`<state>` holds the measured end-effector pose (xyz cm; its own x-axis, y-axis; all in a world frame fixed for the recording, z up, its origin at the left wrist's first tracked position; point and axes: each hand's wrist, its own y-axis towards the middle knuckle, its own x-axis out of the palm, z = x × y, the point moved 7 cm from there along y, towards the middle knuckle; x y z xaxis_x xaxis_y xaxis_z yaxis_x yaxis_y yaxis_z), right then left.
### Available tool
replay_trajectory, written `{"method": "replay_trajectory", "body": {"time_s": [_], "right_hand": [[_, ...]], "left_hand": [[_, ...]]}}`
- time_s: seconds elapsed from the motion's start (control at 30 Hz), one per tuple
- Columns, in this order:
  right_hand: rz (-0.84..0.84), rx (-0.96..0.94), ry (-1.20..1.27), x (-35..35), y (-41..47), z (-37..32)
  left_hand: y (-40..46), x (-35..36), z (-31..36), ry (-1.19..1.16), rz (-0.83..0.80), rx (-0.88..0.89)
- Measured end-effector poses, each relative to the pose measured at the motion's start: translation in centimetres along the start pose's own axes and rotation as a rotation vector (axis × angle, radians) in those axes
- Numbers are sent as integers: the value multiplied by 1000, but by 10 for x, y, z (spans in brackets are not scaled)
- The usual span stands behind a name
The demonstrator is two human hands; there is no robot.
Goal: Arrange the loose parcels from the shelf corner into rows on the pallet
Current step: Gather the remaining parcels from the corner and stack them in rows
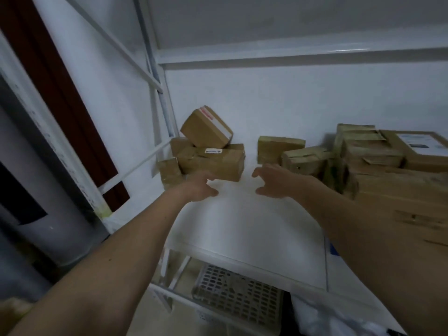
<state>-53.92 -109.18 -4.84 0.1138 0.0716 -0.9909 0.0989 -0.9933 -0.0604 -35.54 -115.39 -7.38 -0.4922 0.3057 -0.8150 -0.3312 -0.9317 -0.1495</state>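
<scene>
**Head cam: both hands reaching into the shelf corner, nothing grabbed**

Head view is the only one, so here goes. Both bare arms are stretched out over the white shelf (242,226). The left hand (200,187) is right at the front of the long brown parcel (212,161), fingers spread and loosely curled, holding nothing; can't really tell if the fingertips touch the cardboard or just hover in front of it. The right hand (274,180) is out in the bare gap between the two piles, fingers apart and a bit hooked, also holding nothing.

The corner pile sits against the shelf upright: the long parcel lies flat, a tilted box with a red-and-white label (206,127) is perched on top of it, and a small taped box (169,172) is tucked just beside its left end.

Off to the right there's a flat parcel (280,147) near the wall, then a messy stack of bigger cartons (388,170). Under the shelf, a grey plastic grid (238,293) shows, looks like a pallet or crate.
</scene>
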Motion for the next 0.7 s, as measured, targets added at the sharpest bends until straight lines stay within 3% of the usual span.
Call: {"method": "replay_trajectory", "body": {"time_s": [0.3, 0.53, 0.7], "right_hand": [[-91, -13, 87, 37, 115, -103], [-171, 19, 181, 76, 167, -151], [-163, 68, 151, 86, 206, -149]], "left_hand": [[39, -63, -123, 139, -72, -29], [68, -81, -185, 0, -70, -84], [96, -85, -202, -50, -62, -102]]}}
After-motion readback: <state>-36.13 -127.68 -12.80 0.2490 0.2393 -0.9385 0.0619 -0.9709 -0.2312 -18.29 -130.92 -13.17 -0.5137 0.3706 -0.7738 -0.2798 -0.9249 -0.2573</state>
